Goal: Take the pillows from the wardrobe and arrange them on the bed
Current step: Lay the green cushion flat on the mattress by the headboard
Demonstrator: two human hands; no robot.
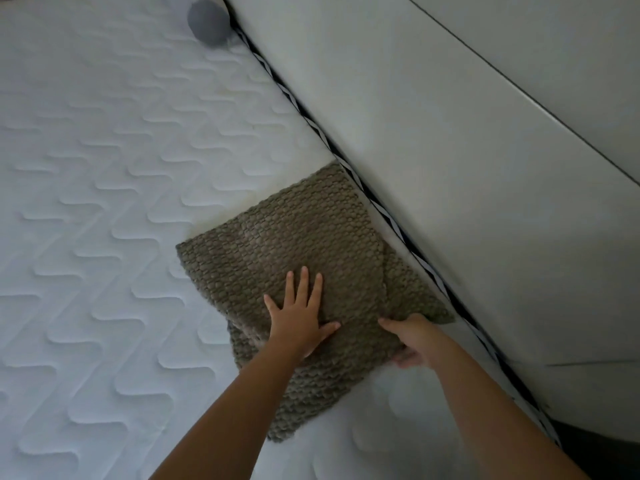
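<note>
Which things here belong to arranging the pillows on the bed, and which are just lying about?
Job: brown knitted pillow, mattress, left hand flat on it, right hand gripping its edge.
Lying about: grey round thing at the mattress edge, white panel.

No writing, label or number is readable on the pillow or mattress.

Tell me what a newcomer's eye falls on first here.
The brown knitted pillow lies at the centre on the white quilted mattress, against its right edge. The left hand presses flat on it while the right hand grips its edge. A grey round object sits at the top.
</note>
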